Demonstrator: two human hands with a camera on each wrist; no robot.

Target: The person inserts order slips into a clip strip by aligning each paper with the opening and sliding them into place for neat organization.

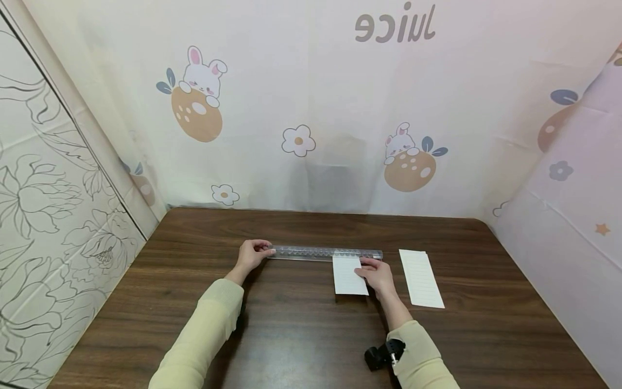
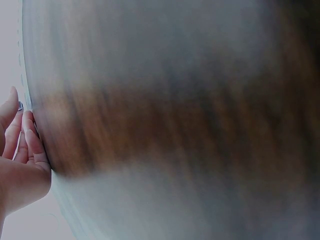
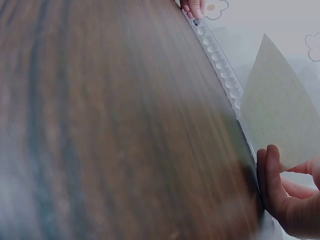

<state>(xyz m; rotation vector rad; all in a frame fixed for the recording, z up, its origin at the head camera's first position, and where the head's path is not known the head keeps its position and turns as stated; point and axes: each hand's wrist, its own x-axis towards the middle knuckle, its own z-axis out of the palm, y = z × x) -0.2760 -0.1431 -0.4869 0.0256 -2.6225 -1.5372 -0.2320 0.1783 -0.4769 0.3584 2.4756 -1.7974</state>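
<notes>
A clear plastic ruler (image 1: 301,253) lies across the far half of the table, left to right. My left hand (image 1: 251,255) pinches its left end between thumb and fingers; in the left wrist view that hand (image 2: 22,160) shows at the left edge. A small white sheet of paper (image 1: 347,280) overlaps the ruler's right part. Its right edge is pinched by my right hand (image 1: 379,275), the thumb on top. In the right wrist view the paper (image 3: 277,100) stands tilted up from the table, beside the ruler's row of round bumps (image 3: 217,60).
To the right of my right hand lie white lined paper strips (image 1: 420,278), slightly overlapping. The brown wooden table (image 1: 291,335) ends at a printed curtain (image 1: 330,178) behind. A black wrist camera (image 1: 384,354) sits on my right sleeve.
</notes>
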